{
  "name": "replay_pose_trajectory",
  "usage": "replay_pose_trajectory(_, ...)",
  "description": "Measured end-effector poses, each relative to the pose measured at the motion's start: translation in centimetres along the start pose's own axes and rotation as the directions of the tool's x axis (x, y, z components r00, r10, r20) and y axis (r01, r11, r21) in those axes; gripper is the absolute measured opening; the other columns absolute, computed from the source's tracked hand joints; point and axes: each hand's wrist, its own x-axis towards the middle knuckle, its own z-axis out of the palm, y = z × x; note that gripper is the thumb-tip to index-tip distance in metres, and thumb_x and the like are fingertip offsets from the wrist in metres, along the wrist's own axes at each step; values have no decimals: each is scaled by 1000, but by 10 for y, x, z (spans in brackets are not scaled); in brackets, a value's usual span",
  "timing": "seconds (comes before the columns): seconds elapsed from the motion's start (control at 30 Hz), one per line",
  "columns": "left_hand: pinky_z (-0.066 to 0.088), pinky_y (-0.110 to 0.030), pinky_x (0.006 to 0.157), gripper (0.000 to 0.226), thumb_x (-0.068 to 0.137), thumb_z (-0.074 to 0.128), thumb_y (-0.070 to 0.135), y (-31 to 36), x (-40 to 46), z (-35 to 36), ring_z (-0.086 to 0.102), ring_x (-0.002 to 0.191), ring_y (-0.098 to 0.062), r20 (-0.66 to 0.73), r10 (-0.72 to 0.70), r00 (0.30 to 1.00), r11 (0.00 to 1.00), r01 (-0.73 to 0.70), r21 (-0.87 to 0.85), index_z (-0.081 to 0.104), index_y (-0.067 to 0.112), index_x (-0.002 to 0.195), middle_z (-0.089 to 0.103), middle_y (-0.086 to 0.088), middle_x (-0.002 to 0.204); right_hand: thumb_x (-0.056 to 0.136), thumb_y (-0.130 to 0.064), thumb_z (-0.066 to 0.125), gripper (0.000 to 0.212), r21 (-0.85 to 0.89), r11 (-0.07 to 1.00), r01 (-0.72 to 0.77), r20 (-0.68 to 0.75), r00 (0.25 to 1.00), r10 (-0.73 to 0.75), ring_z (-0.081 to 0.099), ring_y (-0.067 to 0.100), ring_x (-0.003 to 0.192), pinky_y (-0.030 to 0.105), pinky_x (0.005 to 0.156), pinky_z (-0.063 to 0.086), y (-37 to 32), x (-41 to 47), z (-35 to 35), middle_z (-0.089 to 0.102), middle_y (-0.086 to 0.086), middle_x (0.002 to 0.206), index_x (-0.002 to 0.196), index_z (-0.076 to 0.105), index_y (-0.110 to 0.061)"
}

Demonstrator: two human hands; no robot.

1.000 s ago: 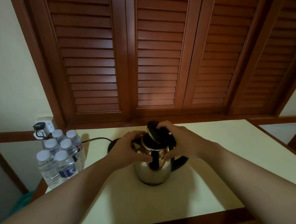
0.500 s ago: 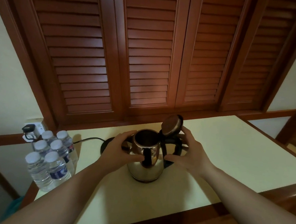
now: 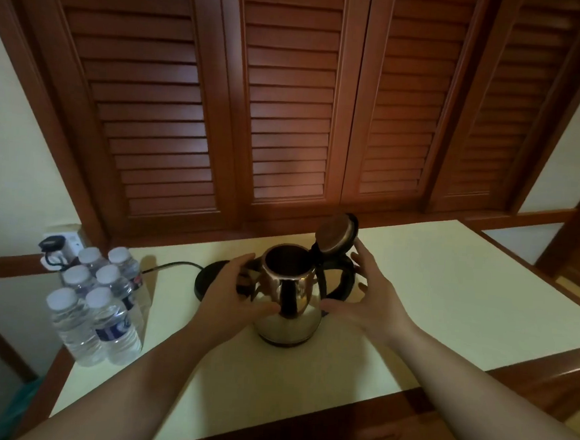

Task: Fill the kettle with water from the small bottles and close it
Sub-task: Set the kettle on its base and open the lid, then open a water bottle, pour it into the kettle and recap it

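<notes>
A shiny steel kettle (image 3: 293,323) with a black handle stands mid-table, off its base. Its round lid (image 3: 335,236) is tipped up and back over the handle, and the mouth is open and dark inside. My left hand (image 3: 228,294) grips the kettle's left side, thumb in front and fingers curled behind by the spout. My right hand (image 3: 368,301) is spread beside the handle with straight fingers, and its thumb reaches toward the kettle's front. Several small capped water bottles (image 3: 100,306) stand packed together at the table's left edge.
The black kettle base (image 3: 205,279) lies behind my left hand, and its cord (image 3: 172,266) runs left to a wall socket (image 3: 60,245). Brown louvred shutters (image 3: 289,116) close off the back. The cream tabletop (image 3: 432,281) extends to the right and has a wooden front rim.
The lid, which both hands held down a second ago, has swung up and open. My right hand has let go of it and dropped beside the handle. My left hand stays on the kettle's body.
</notes>
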Motion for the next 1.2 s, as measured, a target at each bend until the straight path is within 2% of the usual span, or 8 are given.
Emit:
replay_pose_trajectory(0.1, 56, -21, 89, 104, 68, 96, 34, -9, -14, 1, 60, 117, -5, -56, -38, 998, 998, 35, -46, 37, 26, 153, 57, 15, 132, 64, -60, 94, 116, -10, 998, -63, -169, 984, 61, 45, 7, 137, 31, 107, 47, 4, -23, 14, 44, -18, 152, 158, 31, -39)
replay_pose_trajectory(0.2, 54, -17, 88, 107, 67, 95, 45, -23, -28, -2, 56, 120, 0, -69, -48, 996, 999, 48, -3, 36, 27, 154, 53, 16, 138, 71, -53, 92, 88, -103, 994, 41, -257, 964, -66, 52, 7, 121, 27, 97, 50, 9, -48, 37, 50, -17, 130, 143, 48, -29)
replay_pose_trajectory(0.3, 49, -15, 86, 95, 70, 91, 49, -27, -39, -10, 53, 120, 4, -74, -41, 996, 998, 44, 43, 42, 30, 149, 51, 19, 136, 75, -55, 87, 69, -144, 985, 99, -136, 984, -119, 57, 4, 114, 21, 90, 50, 1, -57, 60, 55, -21, 122, 133, 56, -35)
replay_pose_trajectory(0.47, 56, -29, 92, 59, 81, 86, 34, -32, -60, -30, 58, 115, -2, -120, 16, 993, 991, 0, 132, 57, 33, 132, 56, 15, 129, 79, -59, 80, 64, -82, 975, 208, 25, 978, -207, 54, -10, 117, 8, 91, 45, -30, -53, 98, 57, -24, 127, 133, 58, -35)
replay_pose_trajectory(0.67, 55, -21, 81, 36, 84, 82, 32, -47, -102, -66, 64, 100, -3, -165, 42, 985, 970, -1, 243, 67, 32, 117, 62, 17, 112, 91, -51, 74, 61, -31, 956, 290, 198, 940, -279, 55, -4, 118, 16, 95, 49, -60, -45, 148, 56, -25, 128, 146, 53, -33)
replay_pose_trajectory(0.87, 48, -19, 93, 46, 85, 70, 53, -80, -154, -97, 56, 106, 8, -15, -40, 999, 892, 42, 450, 70, 31, 125, 61, 23, 114, 93, -39, 75, 52, 15, 950, 312, 311, 902, -301, 54, -15, 107, 9, 87, 44, -86, -33, 207, 61, -19, 122, 141, 59, -26)
replay_pose_trajectory(0.97, 40, -21, 110, 52, 90, 66, 55, -91, -165, -102, 55, 127, -8, 68, -40, 997, 859, 0, 512, 69, 26, 133, 64, 8, 136, 93, -34, 76, 47, 57, 947, 317, 329, 889, -317, 59, -2, 100, 20, 86, 48, -110, -21, 232, 61, -15, 114, 137, 62, -22)
replay_pose_trajectory(1.2, 35, -16, 114, 53, 89, 68, 55, -95, -173, -100, 50, 133, -4, 25, -41, 999, 877, 24, 480, 67, 29, 136, 59, 10, 145, 96, -43, 71, 53, 78, 926, 369, 318, 871, -374, 58, 15, 107, 33, 92, 50, -172, 7, 265, 59, -4, 127, 144, 55, -26)
